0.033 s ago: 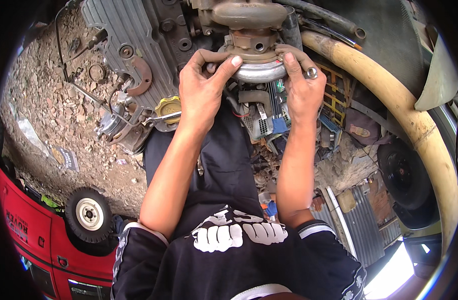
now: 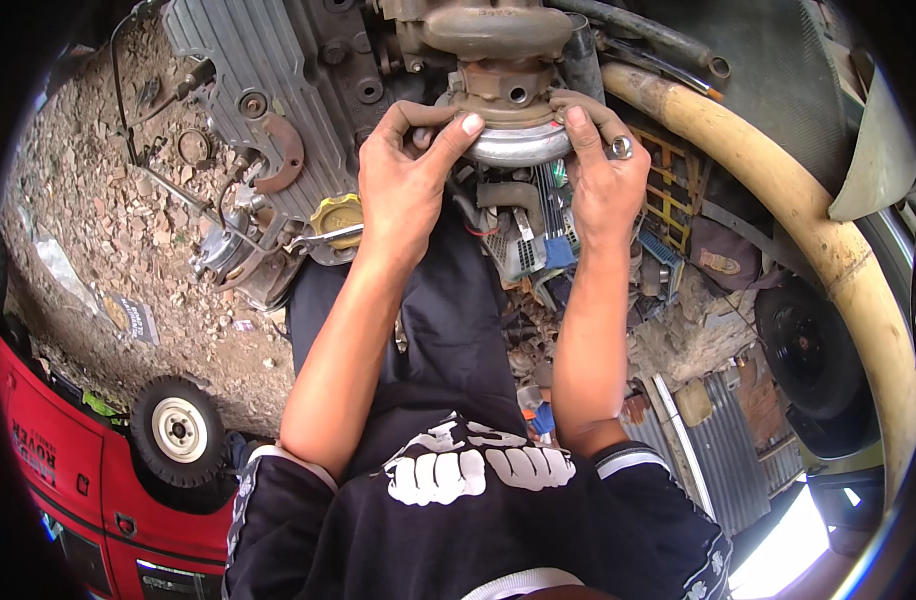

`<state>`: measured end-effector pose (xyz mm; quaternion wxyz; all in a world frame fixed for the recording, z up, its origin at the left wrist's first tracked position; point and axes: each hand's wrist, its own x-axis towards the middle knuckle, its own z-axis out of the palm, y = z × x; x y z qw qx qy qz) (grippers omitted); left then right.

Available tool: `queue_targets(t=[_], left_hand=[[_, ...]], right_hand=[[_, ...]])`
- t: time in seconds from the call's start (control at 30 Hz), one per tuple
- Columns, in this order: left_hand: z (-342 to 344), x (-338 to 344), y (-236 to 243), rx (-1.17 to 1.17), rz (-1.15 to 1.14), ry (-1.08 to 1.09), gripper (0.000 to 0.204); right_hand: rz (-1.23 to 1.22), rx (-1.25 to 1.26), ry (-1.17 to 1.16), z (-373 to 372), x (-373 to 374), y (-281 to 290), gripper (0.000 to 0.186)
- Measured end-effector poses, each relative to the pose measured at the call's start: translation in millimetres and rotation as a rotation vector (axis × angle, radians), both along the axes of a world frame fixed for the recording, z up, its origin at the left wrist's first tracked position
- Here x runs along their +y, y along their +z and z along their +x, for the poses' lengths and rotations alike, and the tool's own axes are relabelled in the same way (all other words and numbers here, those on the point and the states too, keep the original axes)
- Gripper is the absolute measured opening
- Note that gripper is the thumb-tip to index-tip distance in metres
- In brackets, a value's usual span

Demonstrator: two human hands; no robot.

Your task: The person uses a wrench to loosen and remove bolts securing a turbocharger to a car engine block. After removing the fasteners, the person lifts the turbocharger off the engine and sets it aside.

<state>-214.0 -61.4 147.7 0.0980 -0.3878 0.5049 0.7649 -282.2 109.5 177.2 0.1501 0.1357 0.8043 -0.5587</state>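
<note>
A rusty brown turbocharger (image 2: pixel 496 30) sits at the top middle, with a shiny silver rim (image 2: pixel 523 148) on its near end. My left hand (image 2: pixel 408 165) grips the left side of that end, thumb on top at the edge of the rim and fingers curled round the side. From the right, my right hand (image 2: pixel 608 160) holds the opposite side, its thumb pressed beside the rim. A metal ring (image 2: pixel 621 148) is on one of its fingers. The undersides of both grips are hidden. Left of my hands lies a ribbed grey engine cover (image 2: pixel 318 150).
A yellow cap (image 2: pixel 336 215) with a spanner (image 2: pixel 323 237) across it is left of my forearm. Below the turbocharger stands a basket of tools (image 2: pixel 528 255). A thick bamboo pole (image 2: pixel 778 175) curves down the right. Behind are a red vehicle (image 2: pixel 98 470) and a spare wheel (image 2: pixel 178 430).
</note>
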Motion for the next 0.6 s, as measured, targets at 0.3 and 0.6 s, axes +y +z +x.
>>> queue_targets(t=[0.3, 0.6], left_hand=[[9, 9, -6, 0.112, -0.139, -0.047, 0.029], [-9, 14, 8, -0.049, 0.032, 0.103, 0.029]], right_hand=[[-0.169, 0.119, -0.109, 15, -2, -23, 0.025], [0.016, 0.033, 0.164, -9, 10, -2, 0.026]])
